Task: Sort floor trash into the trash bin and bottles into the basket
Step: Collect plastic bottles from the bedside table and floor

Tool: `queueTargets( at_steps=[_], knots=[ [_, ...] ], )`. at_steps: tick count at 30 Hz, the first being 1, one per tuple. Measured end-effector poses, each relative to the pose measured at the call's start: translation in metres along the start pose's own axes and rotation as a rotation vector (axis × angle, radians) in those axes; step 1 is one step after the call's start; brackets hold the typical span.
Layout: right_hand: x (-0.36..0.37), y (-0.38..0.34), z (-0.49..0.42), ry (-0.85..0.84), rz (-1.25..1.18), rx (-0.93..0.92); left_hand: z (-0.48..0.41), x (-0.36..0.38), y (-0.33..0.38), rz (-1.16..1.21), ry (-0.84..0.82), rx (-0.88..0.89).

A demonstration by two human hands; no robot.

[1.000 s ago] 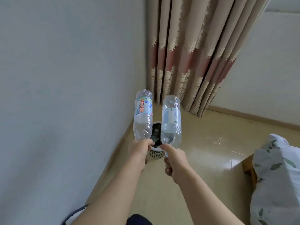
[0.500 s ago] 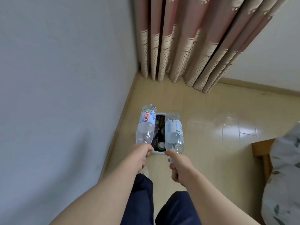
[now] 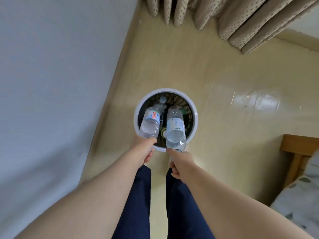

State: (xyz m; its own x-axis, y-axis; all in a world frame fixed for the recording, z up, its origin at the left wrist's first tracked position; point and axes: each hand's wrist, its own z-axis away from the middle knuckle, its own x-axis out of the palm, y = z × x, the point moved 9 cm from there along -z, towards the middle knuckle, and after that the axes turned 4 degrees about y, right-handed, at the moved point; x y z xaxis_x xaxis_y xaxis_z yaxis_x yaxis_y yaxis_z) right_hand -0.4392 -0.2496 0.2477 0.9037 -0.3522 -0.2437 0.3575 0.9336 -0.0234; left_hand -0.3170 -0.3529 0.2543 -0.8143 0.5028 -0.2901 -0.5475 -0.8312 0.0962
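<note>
- Change vs 1 s ago: both bottles were up in front of the curtain (image 3: 241,23) w/ the basket (image 3: 194,107) small and far off by the wall. Now the view is straight down and the person stands right over it, legs just short of the rim.
- Left hand (image 3: 144,150): grip clamped on the neck end of the red-lettered bottle (image 3: 149,125). Base points away and sits over the basket's left rim.
- Right hand (image 3: 180,161): grip clamped on the neck end of the blue-label bottle (image 3: 175,131), which lies over the opening, nr the near rim.
- Both bottles are clear, look empty and are held apart, not touching.
- Meaning: carry looks done and drop is next. Left one prob needs a nudge inward so it clears the rim.
- Basket: white rim, dark mesh wall, on the floor (image 3: 224,75) nr the wall. It already holds a clear bottle w/ a pale cap (image 3: 162,100) at the far side and a green-ringed cap (image 3: 163,133) between the held pair. Rest is too dark to tell.
- No trash bin in view.
</note>
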Motion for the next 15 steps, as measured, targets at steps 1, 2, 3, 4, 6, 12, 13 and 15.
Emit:
queueTargets(
  at_steps=[1, 2, 3, 4, 6, 12, 13, 15],
  knots=[
    [0.0, -0.005, -0.02, -0.011, 0.03, 0.018, -0.019, 0.007, 0.007, 0.014, 0.038, 0.006],
    [-0.002, -0.007, -0.035, -0.016, 0.068, 0.041, -0.033, 0.013, 0.01, 0.01, 0.082, 0.005],
    [-0.005, -0.01, -0.045, -0.022, 0.102, 0.061, -0.045, 0.016, 0.013, 0.001, 0.124, 0.007],
    [-0.007, -0.014, -0.058, -0.039, 0.116, 0.077, -0.056, 0.022, 0.015, -0.008, 0.146, 0.02],
    [-0.007, -0.022, -0.079, -0.072, 0.165, 0.093, -0.077, 0.034, 0.02, -0.114, 0.169, 0.097],
    [0.012, -0.046, -0.139, -0.168, 0.37, 0.218, -0.123, 0.06, 0.04, -0.412, 0.223, 0.189],
    [0.018, -0.05, -0.146, -0.204, 0.387, 0.259, -0.133, 0.062, 0.04, -0.467, 0.224, 0.185],
    [0.027, -0.056, -0.151, -0.28, 0.384, 0.363, -0.148, 0.061, 0.043, -0.58, 0.209, 0.201]
  ],
)
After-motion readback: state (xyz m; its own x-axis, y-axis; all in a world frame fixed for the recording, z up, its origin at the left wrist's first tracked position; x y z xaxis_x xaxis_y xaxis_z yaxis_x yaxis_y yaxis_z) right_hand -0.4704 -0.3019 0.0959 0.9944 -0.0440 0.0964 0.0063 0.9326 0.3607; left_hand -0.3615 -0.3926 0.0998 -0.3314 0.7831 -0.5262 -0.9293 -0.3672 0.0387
